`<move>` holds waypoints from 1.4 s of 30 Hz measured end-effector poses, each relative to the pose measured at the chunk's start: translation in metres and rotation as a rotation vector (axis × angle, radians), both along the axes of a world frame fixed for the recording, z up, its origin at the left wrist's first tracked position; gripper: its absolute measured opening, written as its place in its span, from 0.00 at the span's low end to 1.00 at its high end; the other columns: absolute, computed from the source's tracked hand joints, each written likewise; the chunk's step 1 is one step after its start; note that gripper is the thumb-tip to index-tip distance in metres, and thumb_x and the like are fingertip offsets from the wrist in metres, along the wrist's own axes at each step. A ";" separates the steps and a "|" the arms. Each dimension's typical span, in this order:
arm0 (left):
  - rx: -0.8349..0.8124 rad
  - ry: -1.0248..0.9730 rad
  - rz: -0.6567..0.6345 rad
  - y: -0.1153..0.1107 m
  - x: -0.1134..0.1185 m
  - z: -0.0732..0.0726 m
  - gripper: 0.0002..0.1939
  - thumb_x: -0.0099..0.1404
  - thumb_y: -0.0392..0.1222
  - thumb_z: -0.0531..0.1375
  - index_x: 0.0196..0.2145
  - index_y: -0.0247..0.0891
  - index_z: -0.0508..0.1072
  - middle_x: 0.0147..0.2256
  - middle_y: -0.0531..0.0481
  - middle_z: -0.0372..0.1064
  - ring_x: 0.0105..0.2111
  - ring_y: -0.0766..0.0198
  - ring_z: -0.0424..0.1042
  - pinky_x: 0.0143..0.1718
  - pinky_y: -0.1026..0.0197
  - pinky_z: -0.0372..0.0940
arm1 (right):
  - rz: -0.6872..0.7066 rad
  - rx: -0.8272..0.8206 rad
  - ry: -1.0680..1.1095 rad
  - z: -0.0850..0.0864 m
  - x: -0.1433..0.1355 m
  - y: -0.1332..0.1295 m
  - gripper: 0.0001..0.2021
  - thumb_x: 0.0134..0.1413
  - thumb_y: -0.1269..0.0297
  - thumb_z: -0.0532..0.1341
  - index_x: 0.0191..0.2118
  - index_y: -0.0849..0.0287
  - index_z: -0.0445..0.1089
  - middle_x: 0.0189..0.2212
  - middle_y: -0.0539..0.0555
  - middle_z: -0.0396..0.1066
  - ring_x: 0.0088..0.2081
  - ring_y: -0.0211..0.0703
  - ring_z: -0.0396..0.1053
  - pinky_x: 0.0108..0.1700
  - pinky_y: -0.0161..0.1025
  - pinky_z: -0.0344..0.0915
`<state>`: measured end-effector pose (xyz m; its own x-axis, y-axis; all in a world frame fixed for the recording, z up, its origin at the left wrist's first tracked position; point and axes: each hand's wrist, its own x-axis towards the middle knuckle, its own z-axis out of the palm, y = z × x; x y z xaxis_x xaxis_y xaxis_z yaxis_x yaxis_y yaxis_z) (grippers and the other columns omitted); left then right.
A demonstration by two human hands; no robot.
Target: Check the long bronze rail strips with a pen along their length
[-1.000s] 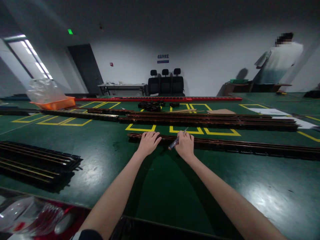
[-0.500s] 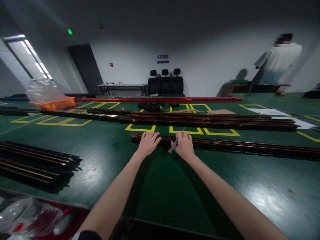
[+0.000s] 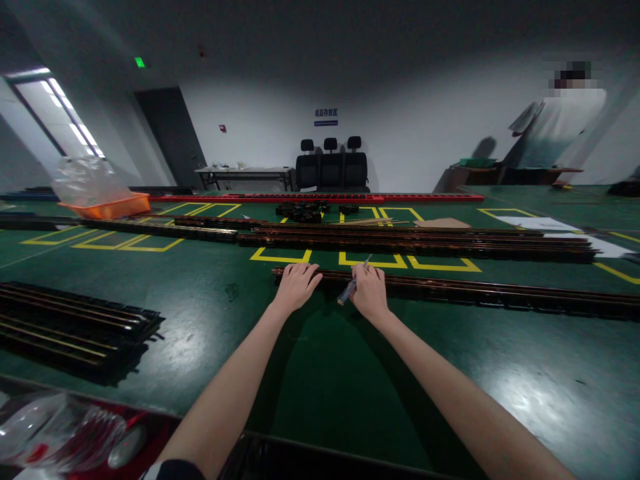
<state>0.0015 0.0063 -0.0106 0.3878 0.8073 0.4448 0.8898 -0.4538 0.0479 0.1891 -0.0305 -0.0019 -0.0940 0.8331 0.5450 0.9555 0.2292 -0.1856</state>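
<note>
Okay, on the green bench point(image 3: 325, 380) the right hand point(image 3: 371, 288) is curled round a slim tool point(image 3: 346, 294), thin end pointing away, while the left hand point(image 3: 296, 288) lies over the left end of a long dark strip point(image 3: 480, 293), can't tell if it's pinching or only resting. Strip runs off right, out of view; reads to me as close handling near that end, so the next move calls for a steady left and care with the tool's thin end. Beyond: yellow outlines point(image 3: 445, 265), then a bundle of similar strips point(image 3: 425, 241).
</note>
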 end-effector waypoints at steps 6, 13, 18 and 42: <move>-0.013 -0.006 0.002 0.000 -0.001 0.000 0.24 0.71 0.50 0.39 0.52 0.40 0.66 0.49 0.45 0.68 0.50 0.57 0.64 0.54 0.51 0.54 | 0.022 -0.044 0.052 0.000 0.002 0.000 0.08 0.45 0.77 0.54 0.32 0.59 0.61 0.35 0.60 0.71 0.39 0.51 0.67 0.45 0.45 0.56; -0.048 -0.023 0.019 -0.003 0.000 0.002 0.25 0.70 0.51 0.39 0.53 0.38 0.65 0.50 0.45 0.68 0.51 0.56 0.64 0.54 0.50 0.54 | 0.066 -0.029 0.059 -0.004 0.005 0.002 0.07 0.45 0.77 0.53 0.32 0.59 0.60 0.34 0.60 0.71 0.38 0.52 0.67 0.44 0.46 0.56; -0.060 -0.034 0.026 -0.006 0.000 0.002 0.24 0.71 0.50 0.40 0.52 0.37 0.66 0.50 0.45 0.68 0.51 0.57 0.64 0.55 0.50 0.54 | 0.083 -0.019 0.064 -0.007 0.007 0.002 0.08 0.45 0.77 0.53 0.32 0.59 0.60 0.33 0.59 0.71 0.38 0.51 0.67 0.44 0.46 0.56; -0.089 -0.167 -0.009 -0.014 0.003 0.000 0.17 0.69 0.46 0.46 0.48 0.39 0.68 0.46 0.47 0.70 0.48 0.58 0.64 0.53 0.51 0.53 | 0.200 0.026 0.075 -0.018 0.017 -0.002 0.11 0.49 0.74 0.53 0.40 0.58 0.63 0.32 0.54 0.70 0.38 0.48 0.67 0.46 0.46 0.55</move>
